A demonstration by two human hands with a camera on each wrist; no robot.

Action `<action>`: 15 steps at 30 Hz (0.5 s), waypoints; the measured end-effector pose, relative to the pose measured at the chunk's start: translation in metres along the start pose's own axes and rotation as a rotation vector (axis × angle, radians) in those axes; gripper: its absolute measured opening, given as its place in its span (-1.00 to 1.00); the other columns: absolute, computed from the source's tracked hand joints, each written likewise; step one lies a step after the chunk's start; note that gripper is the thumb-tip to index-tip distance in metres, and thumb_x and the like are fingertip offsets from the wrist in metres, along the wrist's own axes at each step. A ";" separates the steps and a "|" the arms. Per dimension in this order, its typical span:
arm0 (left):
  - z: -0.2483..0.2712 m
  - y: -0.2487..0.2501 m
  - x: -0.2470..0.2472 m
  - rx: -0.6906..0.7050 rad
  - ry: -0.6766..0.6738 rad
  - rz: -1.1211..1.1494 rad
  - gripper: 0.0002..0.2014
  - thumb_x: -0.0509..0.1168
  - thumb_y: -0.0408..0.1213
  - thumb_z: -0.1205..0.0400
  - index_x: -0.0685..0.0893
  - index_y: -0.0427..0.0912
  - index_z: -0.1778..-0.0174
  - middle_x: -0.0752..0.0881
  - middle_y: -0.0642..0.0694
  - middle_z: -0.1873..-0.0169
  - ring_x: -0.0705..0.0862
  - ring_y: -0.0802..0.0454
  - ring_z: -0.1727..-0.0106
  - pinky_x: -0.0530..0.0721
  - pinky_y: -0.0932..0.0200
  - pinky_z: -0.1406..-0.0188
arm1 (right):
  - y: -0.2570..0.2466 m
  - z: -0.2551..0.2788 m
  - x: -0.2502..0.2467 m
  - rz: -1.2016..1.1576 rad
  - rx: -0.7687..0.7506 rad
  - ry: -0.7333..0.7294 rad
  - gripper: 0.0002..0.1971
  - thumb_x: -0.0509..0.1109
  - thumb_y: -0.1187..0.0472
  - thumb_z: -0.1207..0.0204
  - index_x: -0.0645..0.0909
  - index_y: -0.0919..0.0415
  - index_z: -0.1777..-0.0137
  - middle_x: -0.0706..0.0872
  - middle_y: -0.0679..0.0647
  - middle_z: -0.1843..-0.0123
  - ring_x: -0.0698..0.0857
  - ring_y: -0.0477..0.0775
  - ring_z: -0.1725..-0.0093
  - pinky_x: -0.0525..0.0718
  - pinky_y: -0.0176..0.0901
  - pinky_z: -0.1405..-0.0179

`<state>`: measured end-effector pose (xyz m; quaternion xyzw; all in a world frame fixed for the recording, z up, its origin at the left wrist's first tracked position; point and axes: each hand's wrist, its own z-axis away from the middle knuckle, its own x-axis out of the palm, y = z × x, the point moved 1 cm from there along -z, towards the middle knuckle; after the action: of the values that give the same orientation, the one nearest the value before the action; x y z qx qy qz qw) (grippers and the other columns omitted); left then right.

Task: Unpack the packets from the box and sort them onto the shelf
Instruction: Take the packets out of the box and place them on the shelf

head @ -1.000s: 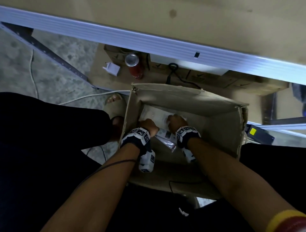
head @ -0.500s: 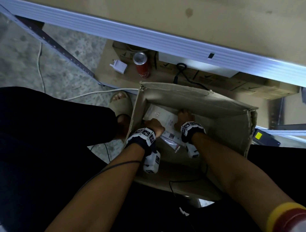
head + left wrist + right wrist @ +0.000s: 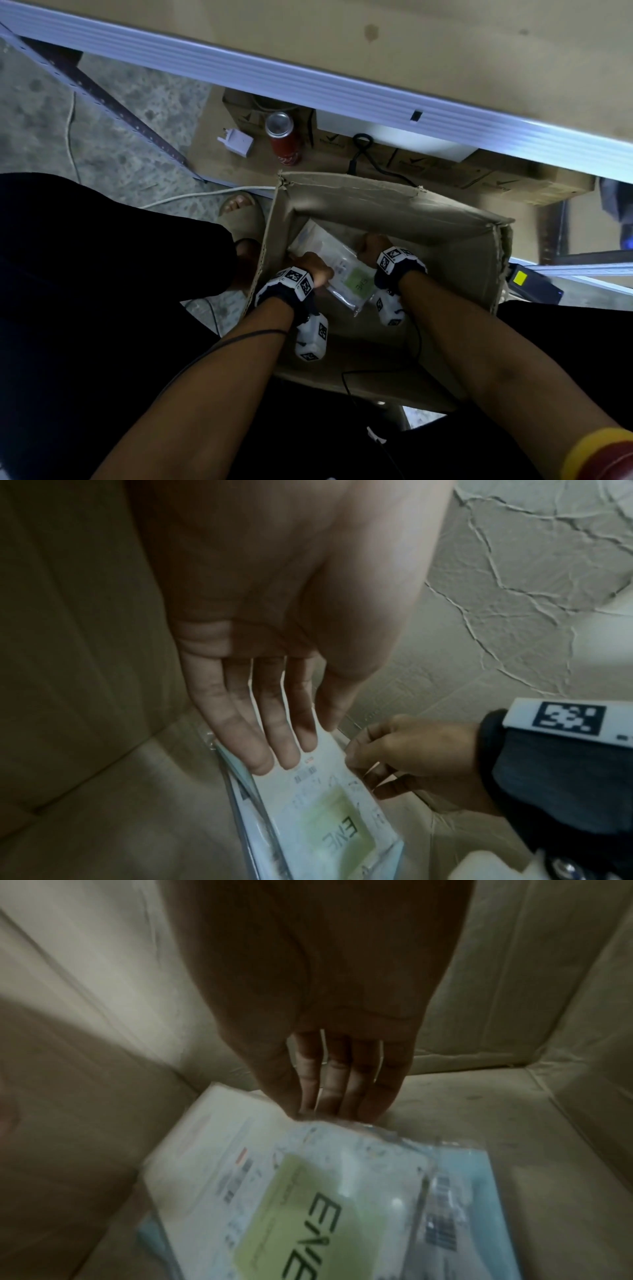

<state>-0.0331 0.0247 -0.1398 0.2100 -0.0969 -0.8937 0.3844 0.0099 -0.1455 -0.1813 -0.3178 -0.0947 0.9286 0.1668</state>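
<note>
An open cardboard box (image 3: 349, 185) stands on the floor between my legs. Both hands reach inside it. A stack of flat clear-plastic packets (image 3: 342, 270) with a green label lies tilted at the box's left side. In the left wrist view, my left hand (image 3: 284, 750) lays straight fingers on the top packet (image 3: 325, 818) near its upper edge. My right hand (image 3: 377, 758) pinches the packet's right edge with curled fingers. In the right wrist view, the right hand (image 3: 339, 1102) reaches to the far edge of the packet (image 3: 308, 1191), its fingertips hidden behind it.
The shelf's pale metal edge (image 3: 308, 85) runs across above the box. On the lower board behind the box stand a red can (image 3: 282, 137), a white charger (image 3: 236, 142) and flat cartons (image 3: 428, 164). My sandalled foot (image 3: 239, 216) and a white cable (image 3: 205, 195) lie left of the box.
The right hand has slid to the packet's far right edge. The top packet has shifted so that its green label shows between my wrists. The left hand stays on the stack.
</note>
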 end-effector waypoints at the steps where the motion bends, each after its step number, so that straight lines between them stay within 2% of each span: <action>1: -0.001 -0.001 0.001 0.003 0.003 -0.003 -0.70 0.39 -0.23 -0.58 0.75 -0.41 -0.09 0.79 -0.35 -0.04 0.78 -0.34 -0.09 0.77 -0.25 -0.14 | 0.001 0.002 0.001 -0.010 -0.005 0.001 -0.60 0.34 0.17 -0.66 0.58 0.36 -0.42 0.58 0.29 -0.47 0.57 0.28 -0.43 0.53 0.00 -0.41; 5: -0.003 -0.004 0.004 0.019 0.021 -0.017 -0.70 0.38 -0.27 -0.60 0.75 -0.49 -0.06 0.79 -0.43 -0.05 0.78 -0.38 -0.07 0.76 -0.33 -0.13 | 0.008 0.006 0.006 -0.025 -0.031 0.021 -0.67 0.38 0.18 -0.61 0.67 0.33 -0.30 0.66 0.27 -0.37 0.65 0.30 -0.32 0.62 0.05 -0.32; 7: -0.004 -0.006 0.006 0.027 0.026 -0.035 -0.75 0.37 -0.29 -0.61 0.75 -0.45 -0.01 0.78 -0.45 -0.07 0.78 -0.39 -0.09 0.75 -0.31 -0.16 | 0.009 0.008 0.007 -0.037 -0.043 0.015 -0.70 0.40 0.19 -0.58 0.71 0.32 -0.24 0.70 0.25 -0.32 0.67 0.29 -0.28 0.64 0.04 -0.30; 10: -0.007 -0.005 0.008 0.021 0.013 -0.087 -0.77 0.33 -0.25 -0.64 0.72 -0.39 0.02 0.79 -0.39 -0.10 0.78 -0.33 -0.11 0.76 -0.20 -0.18 | 0.014 0.011 0.005 -0.070 -0.035 0.013 -0.73 0.43 0.19 -0.55 0.74 0.33 -0.17 0.72 0.26 -0.27 0.68 0.29 -0.25 0.66 0.04 -0.28; 13: -0.014 -0.002 0.010 0.022 0.010 -0.144 -0.79 0.31 -0.26 -0.63 0.73 -0.35 0.04 0.78 -0.32 -0.02 0.78 -0.25 -0.04 0.72 0.04 0.01 | 0.023 0.019 0.001 -0.067 -0.004 0.039 -0.73 0.40 0.14 -0.57 0.77 0.31 -0.13 0.74 0.25 -0.23 0.71 0.26 -0.21 0.69 0.01 -0.23; 15: -0.021 -0.002 0.016 0.021 0.025 -0.196 -0.82 0.31 -0.26 -0.64 0.69 -0.29 0.18 0.74 -0.27 0.00 0.74 -0.17 -0.02 0.67 0.06 0.02 | 0.033 0.023 -0.002 -0.035 0.006 0.066 -0.72 0.36 0.17 -0.61 0.76 0.34 -0.14 0.74 0.27 -0.24 0.70 0.28 -0.23 0.69 -0.02 -0.22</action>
<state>-0.0349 0.0136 -0.1638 0.2335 -0.0807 -0.9233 0.2939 -0.0112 -0.1783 -0.1712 -0.3459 -0.0921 0.9148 0.1870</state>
